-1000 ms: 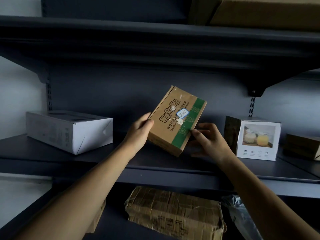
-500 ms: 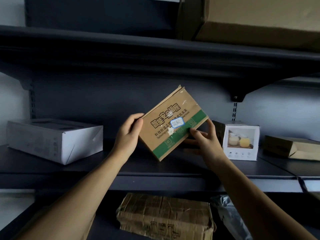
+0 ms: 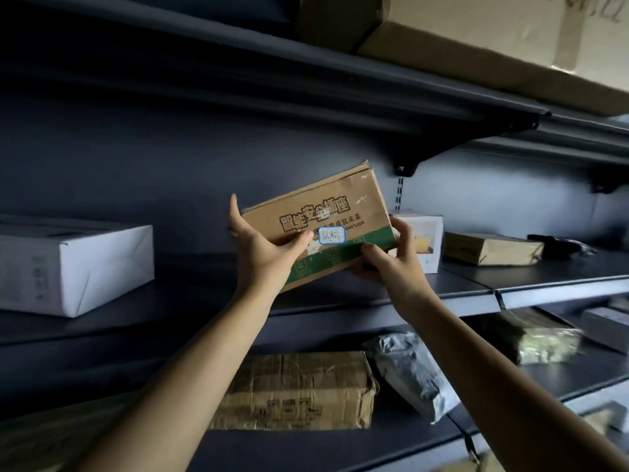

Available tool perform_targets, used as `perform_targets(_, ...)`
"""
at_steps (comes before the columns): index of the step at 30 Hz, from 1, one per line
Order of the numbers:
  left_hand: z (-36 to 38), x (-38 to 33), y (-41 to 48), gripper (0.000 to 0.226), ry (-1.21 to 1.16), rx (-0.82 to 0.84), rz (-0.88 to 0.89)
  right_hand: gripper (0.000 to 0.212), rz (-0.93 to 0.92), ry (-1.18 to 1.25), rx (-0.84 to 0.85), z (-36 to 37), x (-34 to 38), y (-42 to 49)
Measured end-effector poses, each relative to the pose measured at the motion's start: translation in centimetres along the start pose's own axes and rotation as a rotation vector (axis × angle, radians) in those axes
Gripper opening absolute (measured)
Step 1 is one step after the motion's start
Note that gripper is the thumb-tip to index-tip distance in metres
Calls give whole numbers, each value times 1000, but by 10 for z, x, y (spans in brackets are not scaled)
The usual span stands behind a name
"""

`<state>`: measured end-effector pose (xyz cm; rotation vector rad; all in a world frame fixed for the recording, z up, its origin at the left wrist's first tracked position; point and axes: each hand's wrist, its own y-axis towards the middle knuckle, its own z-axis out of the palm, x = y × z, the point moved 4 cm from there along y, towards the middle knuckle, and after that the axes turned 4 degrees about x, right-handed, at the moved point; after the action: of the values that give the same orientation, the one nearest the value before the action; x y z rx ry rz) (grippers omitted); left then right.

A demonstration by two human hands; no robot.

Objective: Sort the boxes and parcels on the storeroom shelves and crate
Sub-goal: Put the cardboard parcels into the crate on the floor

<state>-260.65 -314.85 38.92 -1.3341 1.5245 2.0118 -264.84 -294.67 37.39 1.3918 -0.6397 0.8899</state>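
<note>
I hold a flat brown cardboard box (image 3: 326, 212) with a green stripe and a small blue-edged label up in front of the middle shelf (image 3: 469, 294). My left hand (image 3: 262, 250) grips its left end, thumb across the front. My right hand (image 3: 391, 260) grips its lower right corner, fingers curled round the edge. The box is tilted, its right end higher, and clear of the shelf board. Part of its lower edge is hidden by my hands.
A white box (image 3: 75, 264) lies at left on the middle shelf; a small white picture box (image 3: 425, 240) and a brown parcel (image 3: 490, 252) at right. Below lie a taped brown parcel (image 3: 299, 390), a grey plastic mailer (image 3: 408, 369) and a greenish wrapped parcel (image 3: 537, 338). A large carton (image 3: 476, 39) sits on top.
Both hands have lifted the box off the shelf and turned it flatter, nearer level. My left thumb now lies across its front. The view has swung up and right.
</note>
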Motion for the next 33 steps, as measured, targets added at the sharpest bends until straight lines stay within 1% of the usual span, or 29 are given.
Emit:
perform_targets(6,22,-24,-35,112,83,62,145,40,-17,-87,-117,-34,14,-34)
perform_targets(9,38,-41,-59,111,141,100,160,45,-30,-128,-198,-61,25,-56)
perform_targets(14,82,-78,-111,110,166,146,181,51,-56,-195,-261,-126,49,-98)
perform_targets(17,121,-102,-151,110,146,179,194,53,-91,-268,-274,-180,69,-128)
perform_targets(21,189,-133,-216,106,151,240,200,60,-79,-367,-317,-271,92,-170)
perform_targets(23,229,-148,-251,106,148,271,177,56,-63,-399,-364,-323,103,-192)
perform_targets(25,259,-156,-276,107,133,291,175,53,-40,-407,-391,-359,110,-209)
perform_targets(30,361,-178,-344,107,84,434,151,48,8,-501,-501,-473,132,-257)
perform_targets(33,420,-184,-375,108,55,507,153,52,67,-555,-573,-535,136,-279)
